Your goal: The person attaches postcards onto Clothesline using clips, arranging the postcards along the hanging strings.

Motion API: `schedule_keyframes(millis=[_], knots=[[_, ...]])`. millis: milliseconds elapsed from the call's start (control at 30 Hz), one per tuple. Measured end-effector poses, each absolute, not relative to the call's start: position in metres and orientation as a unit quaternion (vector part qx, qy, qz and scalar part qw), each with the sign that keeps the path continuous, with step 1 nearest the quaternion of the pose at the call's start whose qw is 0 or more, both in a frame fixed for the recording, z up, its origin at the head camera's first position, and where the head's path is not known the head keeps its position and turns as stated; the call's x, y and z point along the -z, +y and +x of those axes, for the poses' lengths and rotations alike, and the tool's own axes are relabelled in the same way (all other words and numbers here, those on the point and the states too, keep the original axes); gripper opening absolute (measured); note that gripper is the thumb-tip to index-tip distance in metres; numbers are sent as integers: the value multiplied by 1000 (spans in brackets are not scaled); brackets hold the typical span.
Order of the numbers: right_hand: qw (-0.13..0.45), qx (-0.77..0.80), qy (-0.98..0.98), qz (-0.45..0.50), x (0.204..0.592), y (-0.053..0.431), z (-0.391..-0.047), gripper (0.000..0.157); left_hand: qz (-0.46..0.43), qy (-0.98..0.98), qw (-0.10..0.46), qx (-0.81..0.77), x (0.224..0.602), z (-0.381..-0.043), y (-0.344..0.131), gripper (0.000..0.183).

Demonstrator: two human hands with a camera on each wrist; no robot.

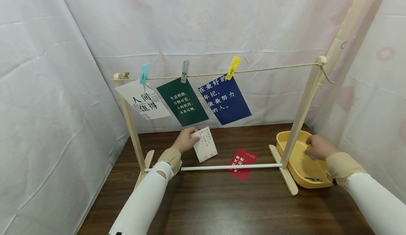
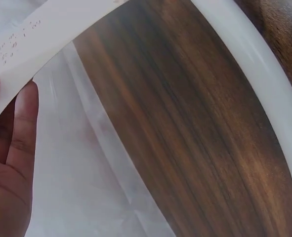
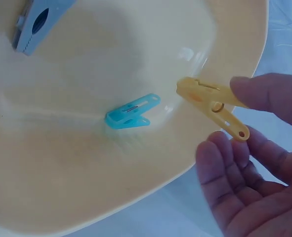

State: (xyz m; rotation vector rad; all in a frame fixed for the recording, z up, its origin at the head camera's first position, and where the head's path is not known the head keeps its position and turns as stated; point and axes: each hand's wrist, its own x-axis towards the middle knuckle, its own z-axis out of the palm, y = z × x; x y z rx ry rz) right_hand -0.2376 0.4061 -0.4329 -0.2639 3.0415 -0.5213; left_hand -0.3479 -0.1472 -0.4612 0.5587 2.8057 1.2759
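Between thumb and fingers, my left hand pinches a white card with small print, below the hanging cards; the left wrist view shows the thumb tip on the card's face and fingers behind. Over the yellow tray at the right, my right hand holds a yellow clothespin by its handles, thumb on one and fingers at the other. In the tray lie a blue clothespin and a grey one. A red card lies on the table, partly behind the white bar.
A wooden stand carries a rope. From it hang a white card, a green card and a dark blue card, clipped by blue, grey and yellow clothespins. A white bar joins the stand's legs low down.
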Motion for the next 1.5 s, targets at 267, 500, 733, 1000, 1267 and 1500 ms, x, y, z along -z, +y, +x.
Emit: schedule_keyframes(millis=[267,500,733,1000,1267,1500], knots=[[-3,184,979,-83,429,407,-231,37,179,885,-1,-430,450,-340,-143,8],[-6,199,978,-66,428,408,-228,41,201,877,-13,-436,440,-328,-136,7],[-19,231,972,-33,422,398,-221,49,225,872,-21,-434,433,-316,-127,8],[-36,258,965,-40,412,387,-215,42,244,864,-20,-440,421,-303,-117,7],[-51,279,958,-25,406,380,-205,44,258,851,-17,-456,412,-290,-107,8],[-105,287,952,-36,402,374,-199,35,289,841,-21,-458,405,-281,-101,7]])
